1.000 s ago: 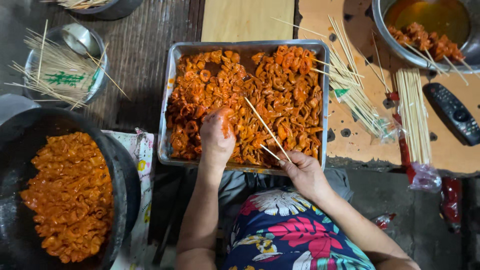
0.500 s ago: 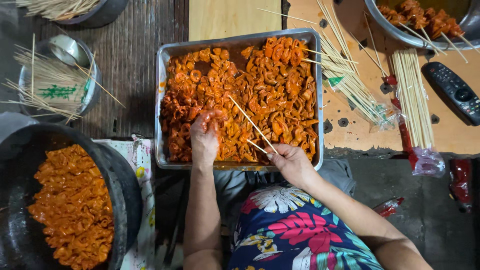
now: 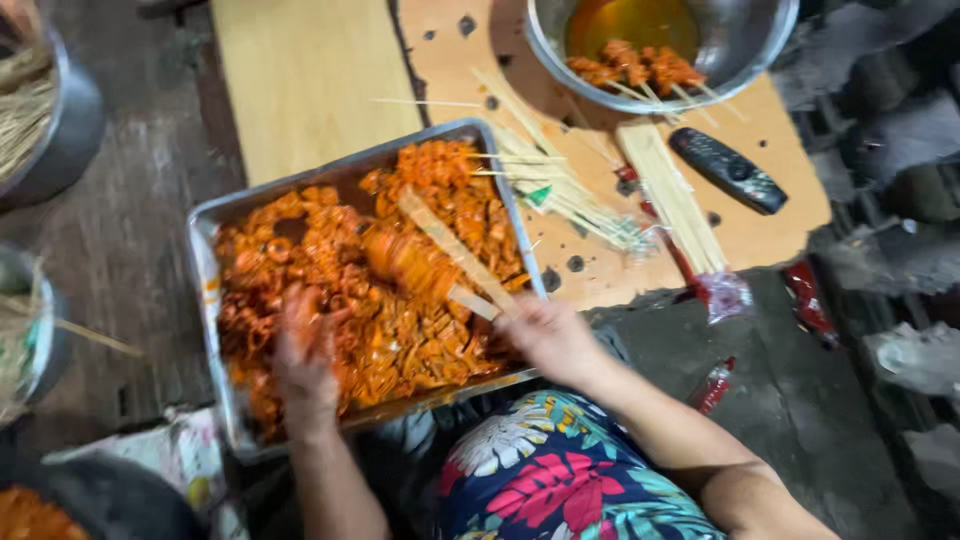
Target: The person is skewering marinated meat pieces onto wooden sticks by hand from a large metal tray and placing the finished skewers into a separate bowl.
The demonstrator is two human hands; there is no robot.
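A metal tray point(image 3: 205, 290) heaped with orange, sauce-coated food pieces point(image 3: 330, 270) lies in front of me. My left hand point(image 3: 300, 350) rests palm down in the pieces at the tray's near left and is smeared with sauce; whether it grips a piece is hidden. At the tray's near right edge, my right hand point(image 3: 550, 335) holds wooden skewers point(image 3: 450, 250) that slant up-left over the food. A clump of orange pieces point(image 3: 405, 260) sits on them, blurred by motion.
A metal bowl point(image 3: 750, 40) with oily liquid and loaded skewers stands at the top right. Loose bamboo sticks point(image 3: 670, 195), a black remote point(image 3: 728, 170) and a wooden board point(image 3: 300, 80) lie beyond the tray. Pots stand at the left. A floral garment point(image 3: 560, 480) covers my lap.
The view has swung, so the tray now looks tilted. My left hand slid toward the tray's near left corner. A clump of orange pieces now sits on the skewers in my right hand.
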